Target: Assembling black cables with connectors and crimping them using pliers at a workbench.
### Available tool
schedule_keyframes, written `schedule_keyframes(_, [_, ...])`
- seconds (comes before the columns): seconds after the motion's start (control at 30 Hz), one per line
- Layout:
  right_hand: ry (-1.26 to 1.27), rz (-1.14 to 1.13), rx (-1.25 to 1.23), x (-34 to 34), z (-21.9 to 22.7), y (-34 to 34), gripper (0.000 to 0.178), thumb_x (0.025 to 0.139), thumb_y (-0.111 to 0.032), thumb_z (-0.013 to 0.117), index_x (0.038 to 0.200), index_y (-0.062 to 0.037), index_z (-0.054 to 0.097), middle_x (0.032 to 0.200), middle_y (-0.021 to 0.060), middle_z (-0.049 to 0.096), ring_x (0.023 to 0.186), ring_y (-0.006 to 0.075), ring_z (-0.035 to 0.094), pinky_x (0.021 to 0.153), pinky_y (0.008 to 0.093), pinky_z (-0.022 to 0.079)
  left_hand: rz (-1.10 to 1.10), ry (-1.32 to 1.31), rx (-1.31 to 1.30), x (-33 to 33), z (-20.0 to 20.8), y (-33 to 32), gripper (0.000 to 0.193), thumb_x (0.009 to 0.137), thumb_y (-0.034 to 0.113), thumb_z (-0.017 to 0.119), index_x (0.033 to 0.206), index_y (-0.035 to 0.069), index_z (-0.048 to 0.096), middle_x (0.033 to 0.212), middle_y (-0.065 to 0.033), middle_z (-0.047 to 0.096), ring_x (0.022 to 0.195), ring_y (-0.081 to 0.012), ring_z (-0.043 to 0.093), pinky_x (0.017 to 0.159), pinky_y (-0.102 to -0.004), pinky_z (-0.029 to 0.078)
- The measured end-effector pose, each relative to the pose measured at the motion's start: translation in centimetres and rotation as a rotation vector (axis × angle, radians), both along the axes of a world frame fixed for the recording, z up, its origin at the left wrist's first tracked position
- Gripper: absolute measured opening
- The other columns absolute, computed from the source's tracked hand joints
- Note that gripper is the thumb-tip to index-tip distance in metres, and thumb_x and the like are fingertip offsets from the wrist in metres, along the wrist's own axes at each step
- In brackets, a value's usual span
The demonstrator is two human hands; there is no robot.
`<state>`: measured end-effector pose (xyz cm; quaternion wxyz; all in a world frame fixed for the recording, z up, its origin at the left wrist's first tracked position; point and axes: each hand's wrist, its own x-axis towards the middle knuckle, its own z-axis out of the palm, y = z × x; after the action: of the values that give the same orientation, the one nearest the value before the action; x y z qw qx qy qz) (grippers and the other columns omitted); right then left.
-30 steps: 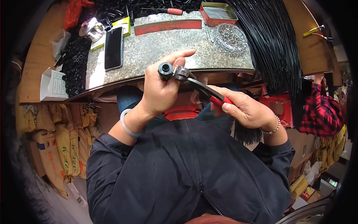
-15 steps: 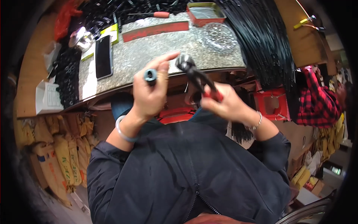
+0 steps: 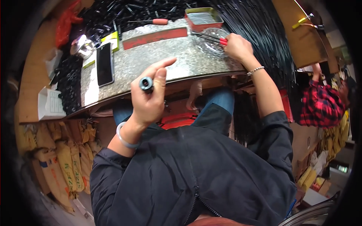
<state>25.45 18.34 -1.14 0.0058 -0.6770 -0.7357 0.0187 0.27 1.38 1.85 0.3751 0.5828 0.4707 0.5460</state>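
Note:
My left hand (image 3: 148, 101) is closed around a dark tube-like piece (image 3: 146, 84), its round hollow end facing up and its index finger stretched out. The rest of that piece is hidden in the palm. Farther off to the right, my right hand (image 3: 239, 46) grips black pincers by their red handles (image 3: 223, 41). The tool's dark metal end points left over the stone-topped bench (image 3: 147, 56), in front of the red tin (image 3: 203, 22). Beneath the tool lies a round, clear, glinting thing (image 3: 211, 48), whose kind I cannot make out.
On the bench are a red bar (image 3: 154, 37), a phone (image 3: 105, 64) and a red-handled tool (image 3: 160, 22). Black small parts (image 3: 109, 15) heap behind. Long black strips (image 3: 260, 37) hang over the right side. A person in a checked shirt (image 3: 324, 105) is at right.
My right hand has carried the pincers forward and right, from near my left hand to the bench beside the tin. The left hand keeps its piece, which has tilted slightly.

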Motion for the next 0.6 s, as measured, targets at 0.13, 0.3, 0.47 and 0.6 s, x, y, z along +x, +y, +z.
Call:
schedule_keyframes(0.13, [0.056,-0.002,0.02,0.0,0.5,-0.5,0.02,0.075,-0.02,0.057,0.092,-0.0131,0.066,0.09,0.0146,0.065,0.085,0.0327,0.062,0.074,0.0417,0.049,0.001,-0.041,0.036,0.2,0.4,0.1,0.024,0.093,0.012,0.048,0.107,-0.003,0.061,0.086,-0.0044,0.062,0.074,-0.0058,0.049,0.067,-0.0201,0.04])
schedule_keyframes(0.3, [0.201,0.069,0.311,0.4,0.4,-1.7,0.019,0.076,-0.02,0.057,0.092,-0.0139,0.065,0.084,0.0116,0.064,0.08,0.0324,0.061,0.068,0.0418,0.048,-0.027,-0.054,0.029,0.5,0.6,0.3,0.023,0.093,0.012,0.049,0.106,-0.003,0.061,0.084,-0.0042,0.062,0.074,-0.0057,0.049,0.067,-0.0202,0.04])
schedule_keyframes(0.47, [1.061,0.543,0.322,-5.4,4.2,-10.0,0.007,0.072,-0.002,0.064,0.078,-0.0026,0.061,0.066,0.0054,0.055,0.06,0.0106,0.05,0.054,0.0231,0.039,0.004,0.008,0.087,0.6,0.2,0.5,0.023,0.092,0.011,0.049,0.106,-0.002,0.061,0.083,-0.0041,0.061,0.073,-0.0055,0.049,0.066,-0.0207,0.041])
schedule_keyframes(0.6, [0.919,0.939,0.661,-8.4,5.2,-13.4,0.018,0.067,-0.012,0.072,0.081,-0.0034,0.065,0.069,0.0061,0.06,0.057,0.0195,0.056,0.052,0.0287,0.042,-0.094,-0.075,-0.009,1.5,0.6,0.3,0.024,0.091,0.009,0.05,0.109,-0.002,0.059,0.081,-0.0043,0.06,0.072,-0.0052,0.049,0.063,-0.0201,0.042])
